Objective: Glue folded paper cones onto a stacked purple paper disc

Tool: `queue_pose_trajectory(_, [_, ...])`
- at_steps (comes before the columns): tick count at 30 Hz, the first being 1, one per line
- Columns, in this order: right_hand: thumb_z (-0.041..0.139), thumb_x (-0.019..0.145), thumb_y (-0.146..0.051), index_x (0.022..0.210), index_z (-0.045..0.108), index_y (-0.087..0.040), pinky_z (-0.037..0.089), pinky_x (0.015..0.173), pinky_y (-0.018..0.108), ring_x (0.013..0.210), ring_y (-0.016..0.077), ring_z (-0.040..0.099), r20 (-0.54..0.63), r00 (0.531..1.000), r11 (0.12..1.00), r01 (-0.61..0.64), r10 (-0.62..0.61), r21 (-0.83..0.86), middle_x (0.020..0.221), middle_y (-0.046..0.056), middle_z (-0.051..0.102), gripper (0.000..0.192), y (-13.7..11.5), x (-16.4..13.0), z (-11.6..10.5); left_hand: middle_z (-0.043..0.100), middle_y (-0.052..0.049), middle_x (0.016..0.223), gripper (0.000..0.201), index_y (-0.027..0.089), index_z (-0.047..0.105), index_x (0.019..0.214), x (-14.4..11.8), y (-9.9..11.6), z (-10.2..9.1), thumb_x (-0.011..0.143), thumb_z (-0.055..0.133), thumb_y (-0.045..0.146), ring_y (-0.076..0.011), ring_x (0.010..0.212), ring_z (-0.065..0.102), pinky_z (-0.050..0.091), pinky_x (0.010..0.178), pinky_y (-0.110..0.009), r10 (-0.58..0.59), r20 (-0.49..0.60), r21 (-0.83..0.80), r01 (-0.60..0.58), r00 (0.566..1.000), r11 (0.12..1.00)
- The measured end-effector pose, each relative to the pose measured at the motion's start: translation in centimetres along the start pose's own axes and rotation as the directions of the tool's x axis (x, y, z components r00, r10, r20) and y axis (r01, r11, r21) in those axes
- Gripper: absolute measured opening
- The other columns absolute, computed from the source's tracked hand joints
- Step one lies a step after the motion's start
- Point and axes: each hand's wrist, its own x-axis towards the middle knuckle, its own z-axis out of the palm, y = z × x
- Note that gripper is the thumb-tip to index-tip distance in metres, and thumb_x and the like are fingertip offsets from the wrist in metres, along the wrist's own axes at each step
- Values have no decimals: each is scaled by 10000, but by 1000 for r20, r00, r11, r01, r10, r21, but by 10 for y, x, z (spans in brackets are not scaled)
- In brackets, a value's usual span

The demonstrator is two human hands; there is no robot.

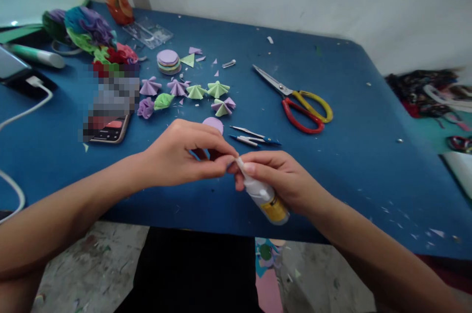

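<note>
A: Head view, centre of the frame: the right hand (280, 175) has its grip wrapped closed around a small white plastic glue bottle with a yellow label (266, 198), nozzle pointing up and left toward the other hand.

B: And the left hand (180, 156)?

A: Its fingertips (221, 163) are pinched shut right at the nozzle, on something small. I cannot tell whether that is the cap or a scrap of foam; the fingers hide it.

B: Where does the work sit?

A: Just above the near edge of the blue desk (368, 156). Directly behind the hands lies a flat lilac foam circle (214, 124), and beside it a pair of small blue-handled thread snips (254, 137). Further up are folded purple and green foam petals (206, 94) and a stack of pastel foam discs (168, 61). Red-and-yellow-handled scissors (295, 99) lie right of centre.

B: How would you handle it well?

A: In my judgement, keep the bottle tilted as it is and squeeze gently, so only a small bead comes out. Holding the hands low over the desk keeps drips off the lap
</note>
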Motion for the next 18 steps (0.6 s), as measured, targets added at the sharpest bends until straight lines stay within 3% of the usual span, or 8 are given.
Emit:
queue_pose_trajectory(2, [678,765,-314,749,723,-187,425,562,184,605,76,562,-58,998,997,15,-19,-78,699,-11,680,135,-2,-2,2,687,-10,724,103,156,697,844,0,1,-1,813,599,173,-54,574,598,484,521,-111,82,-45,84,-78,996,993])
queue_pose_trajectory(5, [722,718,-321,739,729,-193,454,598,209,653,102,590,-103,994,990,19,-34,-142,739,-1,696,131,-1,-2,4,696,-17,758,98,168,687,862,-2,1,-2,837,596,192,-59,603,620,502,572,-125,197,0,215,-193,980,957])
queue_pose_trajectory(10, [772,644,-345,745,716,-180,444,547,208,604,98,574,-157,987,995,-6,-10,-100,687,-10,668,201,3,1,5,701,-3,763,103,188,662,902,-7,-4,-3,868,581,242,-70,623,639,470,534,-138,360,83,493,-352,929,796])
queue_pose_trajectory(14, [797,608,-357,691,674,-167,405,493,189,532,72,524,-155,988,998,-19,11,-52,596,-37,605,241,3,3,7,689,-25,765,147,142,626,946,-13,-4,-1,906,523,238,-87,627,635,455,499,-154,369,174,574,-399,913,715])
queue_pose_trajectory(18, [808,600,-354,645,630,-168,392,492,189,518,66,503,-153,988,1000,-6,7,4,575,-44,585,262,3,4,9,661,-29,758,154,157,599,959,-16,-1,3,926,464,221,-103,653,634,486,547,-172,353,164,622,-374,921,688])
